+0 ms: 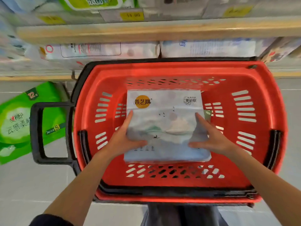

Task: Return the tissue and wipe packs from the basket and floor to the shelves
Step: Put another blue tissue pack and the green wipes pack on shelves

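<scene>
The floor (32,185) is pale grey tile with thin, light grout lines, evenly lit. Ahead stands shelving with light wooden front edges: an upper shelf (146,32), a blurred yellow price label (132,15) just above it, and a lower shelf (32,78) near the floor.

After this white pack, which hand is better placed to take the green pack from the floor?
Probably left. The green pack lies left of the basket, nearer the left hand; the right hand is across the white pack.

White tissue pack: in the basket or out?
In. The white tissue pack is inside the red basket, left hand and right hand gripping its sides; lifted off the bottom or not, cannot tell.
</scene>
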Motion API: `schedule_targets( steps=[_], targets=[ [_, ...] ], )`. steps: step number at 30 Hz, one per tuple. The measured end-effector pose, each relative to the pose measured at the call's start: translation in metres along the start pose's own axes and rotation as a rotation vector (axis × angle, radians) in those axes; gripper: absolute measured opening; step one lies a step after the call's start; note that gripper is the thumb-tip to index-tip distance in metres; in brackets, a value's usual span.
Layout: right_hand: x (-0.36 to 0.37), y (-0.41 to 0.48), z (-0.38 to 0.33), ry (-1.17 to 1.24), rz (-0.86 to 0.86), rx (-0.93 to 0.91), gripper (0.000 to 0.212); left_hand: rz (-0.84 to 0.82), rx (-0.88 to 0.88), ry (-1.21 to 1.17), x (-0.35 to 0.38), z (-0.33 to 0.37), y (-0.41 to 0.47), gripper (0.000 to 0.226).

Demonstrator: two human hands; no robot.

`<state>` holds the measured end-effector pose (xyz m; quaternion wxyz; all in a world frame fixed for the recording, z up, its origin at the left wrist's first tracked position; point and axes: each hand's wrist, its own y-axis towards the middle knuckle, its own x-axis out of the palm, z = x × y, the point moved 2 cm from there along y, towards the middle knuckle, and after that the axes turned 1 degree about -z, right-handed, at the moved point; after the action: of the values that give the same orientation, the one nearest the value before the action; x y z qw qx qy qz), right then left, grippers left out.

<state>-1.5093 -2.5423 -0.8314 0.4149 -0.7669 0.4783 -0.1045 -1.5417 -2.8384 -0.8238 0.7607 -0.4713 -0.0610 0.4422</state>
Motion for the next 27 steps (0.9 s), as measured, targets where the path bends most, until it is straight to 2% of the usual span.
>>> schedule_targets(
  steps=[2,6,21,27],
  targets=[
    [0.009,0.003,0.005,0.131,-0.057,-0.014,0.117,-0.012,-0.008,-0.039,0.003,-0.003,0.005,0.119],
    [0.012,0.007,-0.006,0.300,-0.057,-0.046,0.116,-0.044,0.019,-0.026,0.000,-0.001,0.014,0.124],
    [0.000,-0.017,-0.014,0.243,-0.011,-0.005,0.120,-0.076,0.009,-0.056,-0.012,0.018,-0.010,0.131],
    [-0.016,-0.050,-0.037,0.208,0.025,-0.037,0.118,-0.091,0.081,-0.121,-0.023,0.044,-0.044,0.128]
  ],
)
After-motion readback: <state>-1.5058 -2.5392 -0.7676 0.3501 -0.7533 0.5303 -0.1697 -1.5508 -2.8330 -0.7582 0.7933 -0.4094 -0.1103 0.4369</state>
